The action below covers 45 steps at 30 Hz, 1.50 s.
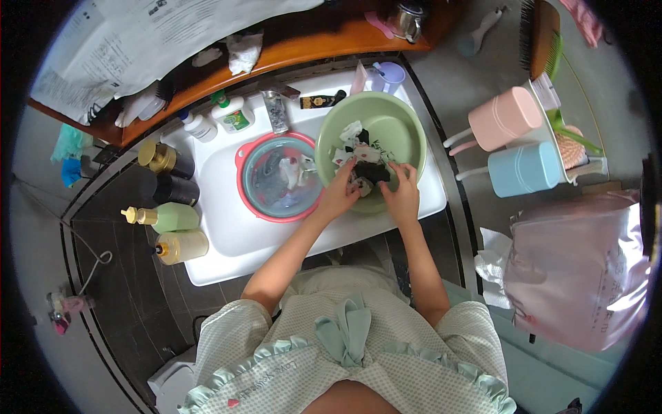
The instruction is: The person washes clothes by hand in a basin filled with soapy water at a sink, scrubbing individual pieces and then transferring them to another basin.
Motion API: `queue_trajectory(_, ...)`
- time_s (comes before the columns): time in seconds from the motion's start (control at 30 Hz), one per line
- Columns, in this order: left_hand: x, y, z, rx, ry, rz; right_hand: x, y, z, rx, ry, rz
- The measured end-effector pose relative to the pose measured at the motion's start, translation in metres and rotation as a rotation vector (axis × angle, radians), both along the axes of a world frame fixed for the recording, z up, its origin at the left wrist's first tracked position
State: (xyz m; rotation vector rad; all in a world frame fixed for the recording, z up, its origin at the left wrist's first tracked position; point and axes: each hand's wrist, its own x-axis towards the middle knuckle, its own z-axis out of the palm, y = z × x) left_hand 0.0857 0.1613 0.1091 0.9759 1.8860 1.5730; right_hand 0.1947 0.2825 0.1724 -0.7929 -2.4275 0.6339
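Note:
A light green plastic basin (408, 121) stands on the right of the white washbasin (220, 227), holding a pile of small garments, probably socks. Among them are a black piece (371, 172) and white patterned pieces (366, 152). My left hand (339, 194) reaches over the near rim, its fingertips against the pile's left side. From the right, my right hand (402, 194) touches the black piece with its thumb, fingers spread. How firmly either hand grips is unclear. To the left, a red-rimmed blue tub (279, 220) contains cloudy water and submerged white cloths (292, 173).
Pump bottles (176, 217) line the left edge. Behind the tub are a hand-soap bottle (231, 114), a black tube (321, 100) and a purple cup (388, 77). A wooden shelf (289, 54) overhangs the back. Pink (504, 119) and blue cups (525, 168) hang on the right wall.

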Motion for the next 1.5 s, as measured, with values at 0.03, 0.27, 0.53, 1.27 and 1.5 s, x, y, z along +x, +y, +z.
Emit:
queue_trajectory(0.03,0.003,0.0,-0.003,-0.034,0.035,0.012,0.005,0.0,-0.003,-0.059,-0.032,-0.013)
queue_trajectory(0.27,0.003,-0.031,-0.038,-0.149,-0.061,-0.026,0.016,-0.013,-0.013,-0.211,-0.079,0.079)
queue_trajectory(0.53,0.004,-0.087,-0.047,-0.201,0.039,0.183,-0.01,-0.042,-0.041,-0.237,-0.007,0.343)
queue_trajectory(1.27,-0.008,-0.162,-0.081,-0.422,-0.101,0.725,-0.133,-0.114,-0.159,-0.089,-0.322,0.823)
queue_trajectory(1.5,-0.017,-0.15,-0.094,-0.427,-0.073,0.821,-0.159,-0.113,-0.183,-0.298,-0.487,0.96)
